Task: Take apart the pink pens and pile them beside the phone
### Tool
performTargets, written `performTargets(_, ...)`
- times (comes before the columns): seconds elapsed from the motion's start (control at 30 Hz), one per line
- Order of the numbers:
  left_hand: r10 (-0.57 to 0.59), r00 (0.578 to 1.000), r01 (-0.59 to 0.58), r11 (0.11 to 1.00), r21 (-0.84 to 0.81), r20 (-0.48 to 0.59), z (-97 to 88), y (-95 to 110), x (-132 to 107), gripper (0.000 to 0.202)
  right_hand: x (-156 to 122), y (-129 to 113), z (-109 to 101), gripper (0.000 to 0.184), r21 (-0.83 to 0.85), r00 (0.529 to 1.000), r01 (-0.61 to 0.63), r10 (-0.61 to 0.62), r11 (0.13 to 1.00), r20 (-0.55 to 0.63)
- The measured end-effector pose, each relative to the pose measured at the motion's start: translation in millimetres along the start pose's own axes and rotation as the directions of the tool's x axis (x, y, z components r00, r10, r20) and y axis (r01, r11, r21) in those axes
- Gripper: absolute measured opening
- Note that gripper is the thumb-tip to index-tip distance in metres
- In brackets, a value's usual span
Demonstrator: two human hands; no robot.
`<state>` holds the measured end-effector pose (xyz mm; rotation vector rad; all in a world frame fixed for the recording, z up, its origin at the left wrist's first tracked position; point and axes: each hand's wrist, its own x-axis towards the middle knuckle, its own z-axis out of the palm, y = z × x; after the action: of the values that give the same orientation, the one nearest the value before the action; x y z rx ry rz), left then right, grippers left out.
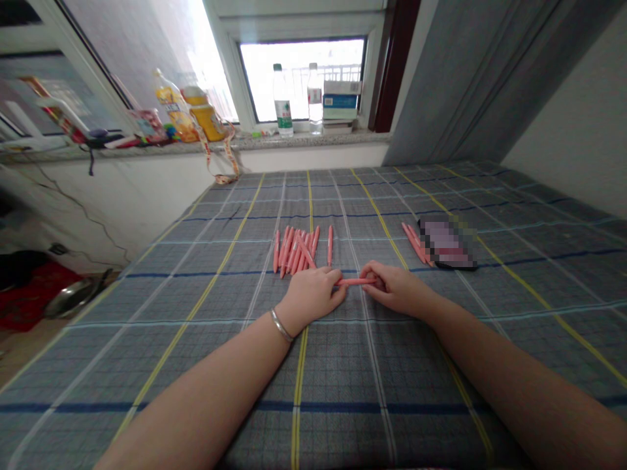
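Note:
A pink pen [353, 282] lies level between my two hands, low over the plaid cloth. My left hand [317, 292] pinches its left end, and a silver bangle circles that wrist. My right hand [394, 287] has its fingers closed round the right end. Just beyond my left hand lies a loose pile of several pink pens [292, 251], some crossing others. One single pink pen [330, 245] rests apart, to the right of the pile. More pink pens [416, 243] lie farther right, beside a blurred-out dark-edged object [448, 245].
Grey plaid cloth [206, 365] covers the broad surface under my arms. On the windowsill [255, 140] behind stand two clear bottles, stacked boxes [339, 104], a yellow cup [208, 121] with a strap and an orange drink bottle [175, 108]. A grey curtain [455, 85] hangs at right.

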<state>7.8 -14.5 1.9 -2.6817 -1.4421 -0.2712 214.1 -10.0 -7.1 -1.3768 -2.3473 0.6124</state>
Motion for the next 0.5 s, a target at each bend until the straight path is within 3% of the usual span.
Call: performTargets(0.5, 0.056, 0.998, -0.056, 0.997, -0.061, -0.004, -0.5, -0.5, 0.2, 0.031, 2.4, 0.0, -2.2, 0.027, -0.073, 0.999, 0.032, -0.030, 0.997, 0.037)
